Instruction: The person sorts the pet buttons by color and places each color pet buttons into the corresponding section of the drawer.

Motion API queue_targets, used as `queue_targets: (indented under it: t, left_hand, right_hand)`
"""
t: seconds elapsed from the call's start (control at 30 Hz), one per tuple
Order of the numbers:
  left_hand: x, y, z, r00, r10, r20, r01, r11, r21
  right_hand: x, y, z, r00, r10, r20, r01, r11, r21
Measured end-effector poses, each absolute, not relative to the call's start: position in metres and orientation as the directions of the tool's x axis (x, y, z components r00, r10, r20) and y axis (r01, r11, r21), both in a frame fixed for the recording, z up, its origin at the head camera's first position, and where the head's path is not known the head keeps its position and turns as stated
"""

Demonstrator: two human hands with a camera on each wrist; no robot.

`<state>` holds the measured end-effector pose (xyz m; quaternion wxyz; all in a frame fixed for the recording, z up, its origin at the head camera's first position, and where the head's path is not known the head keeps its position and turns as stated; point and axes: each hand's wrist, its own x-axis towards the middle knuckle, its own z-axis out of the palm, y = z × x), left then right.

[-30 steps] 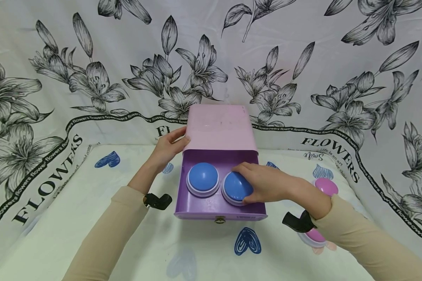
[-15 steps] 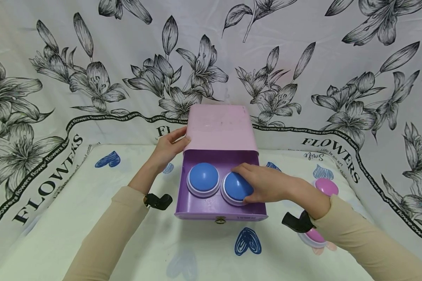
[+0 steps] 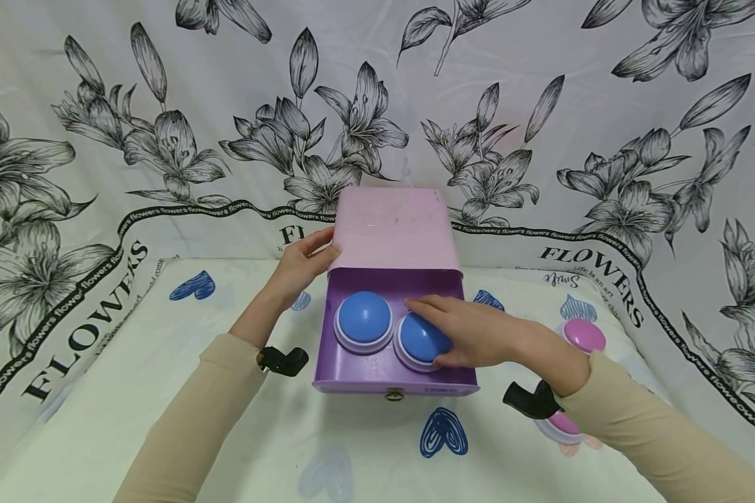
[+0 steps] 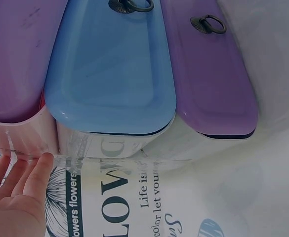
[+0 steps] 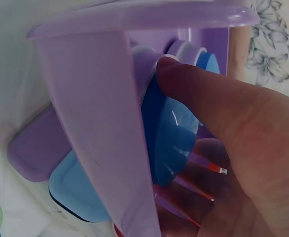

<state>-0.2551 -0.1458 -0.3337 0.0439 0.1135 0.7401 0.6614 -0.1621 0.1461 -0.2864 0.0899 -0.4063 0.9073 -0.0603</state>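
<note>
Nearest first: our beige sleeves (image 3: 170, 419) are reaching in from both sides, with black wrist straps (image 3: 283, 360) showing on each. A blue heart (image 3: 442, 433) is showing on the pale cloth (image 3: 245, 426), in front of the cabinet. Off to the right, a near pink dome (image 3: 564, 422) is sitting on the cloth, partly hidden by our right arm.

The purple drawer (image 3: 352, 369) is standing pulled out, with a small metal ring pull (image 3: 393, 395) hanging on its front. We're holding the right blue dome (image 3: 425, 339) inside it with our right hand (image 3: 475, 332): thumb resting on the pale rim, fingers lying along the far side, spread about as wide as the dome. The left blue dome (image 3: 365, 316) is sitting just beside it, same drawer, untouched.

Our left hand (image 3: 304, 264) is touching the left side of the pink casing (image 3: 396, 227), fingers nearly straight. From the left wrist we're seeing a blue drawer (image 4: 114, 74) and another purple drawer (image 4: 208, 79) lining up next to the pulled-out one.

A far pink dome (image 3: 584, 334) is sitting beyond our right arm. A flower-print curtain (image 3: 365, 42) is hanging behind everything.
</note>
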Motion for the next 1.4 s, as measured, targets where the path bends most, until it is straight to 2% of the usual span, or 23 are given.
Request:
queue_targets:
  t: [0.23, 0.5, 0.83, 1.1, 1.4]
  left_hand:
    - [-0.255, -0.146, -0.333, -0.97, 0.226, 0.088, 0.113, 0.098, 0.989]
    - [-0.254, -0.146, -0.333, -0.97, 0.226, 0.093, 0.118, 0.096, 0.988]
    - [-0.256, -0.146, -0.335, -0.969, 0.228, 0.1, 0.124, 0.093, 0.988]
    - [-0.256, -0.146, -0.334, -0.969, 0.229, 0.091, 0.116, 0.099, 0.988]
    - [-0.254, -0.146, -0.333, -0.97, 0.223, 0.093, 0.116, 0.094, 0.989]
  right_hand:
    - [-0.161, 0.148, -0.283, -0.647, -0.758, -0.086, -0.737, 0.65, -0.183]
    - [-0.157, 0.15, -0.273, -0.634, -0.771, 0.058, -0.767, 0.617, -0.177]
    - [-0.135, 0.15, -0.264, -0.64, -0.728, 0.248, -0.766, 0.574, -0.29]
    - [-0.124, 0.147, -0.277, -0.528, -0.742, 0.413, -0.847, 0.422, -0.324]
    - [-0.108, 0.139, -0.295, -0.41, -0.751, 0.517, -0.908, 0.284, -0.307]
